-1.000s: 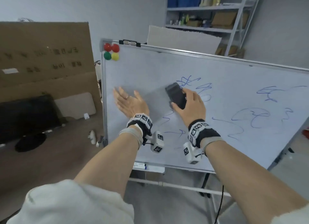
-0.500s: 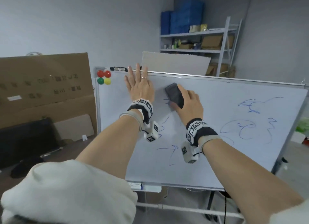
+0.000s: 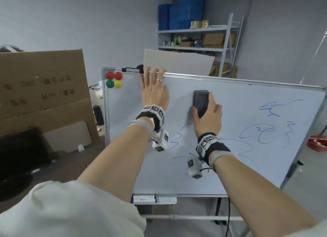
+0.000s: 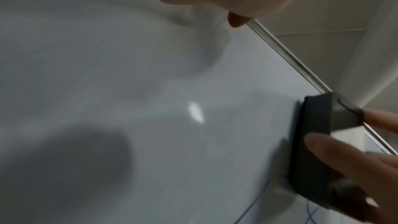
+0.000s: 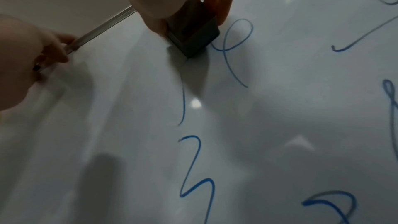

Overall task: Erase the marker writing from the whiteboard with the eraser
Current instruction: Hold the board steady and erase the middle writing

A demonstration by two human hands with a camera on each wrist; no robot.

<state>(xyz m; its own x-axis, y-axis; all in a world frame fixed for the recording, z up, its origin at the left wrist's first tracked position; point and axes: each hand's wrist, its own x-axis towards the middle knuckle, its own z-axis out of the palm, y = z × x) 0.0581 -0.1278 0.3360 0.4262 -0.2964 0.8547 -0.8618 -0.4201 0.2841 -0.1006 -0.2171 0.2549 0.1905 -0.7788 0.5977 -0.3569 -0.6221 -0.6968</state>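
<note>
The whiteboard [image 3: 230, 166] stands tilted on its frame, with blue marker scribbles [image 3: 258, 132] across its right and lower middle. My right hand [image 3: 208, 118] grips the black eraser [image 3: 200, 102] and presses it flat on the upper middle of the board. In the right wrist view the eraser [image 5: 193, 37] sits just left of a blue loop [image 5: 234, 45]. My left hand [image 3: 154, 91] lies on the board's upper left, its fingers curled over the top rim [image 3: 230, 80]. The left wrist view shows the eraser [image 4: 312, 142] held by right-hand fingers [image 4: 344, 159].
Red, green and yellow magnets [image 3: 114, 80] cluster in the board's top left corner. A marker [image 3: 144, 198] lies in the tray under the board. A large cardboard box [image 3: 40, 88] stands to the left, a metal shelf [image 3: 194, 33] behind, a red object [image 3: 317, 143] to the right.
My left hand slid up from the board's face to the top rim and hooked over it. The eraser moved upward, and the scribbles in the upper middle are gone.
</note>
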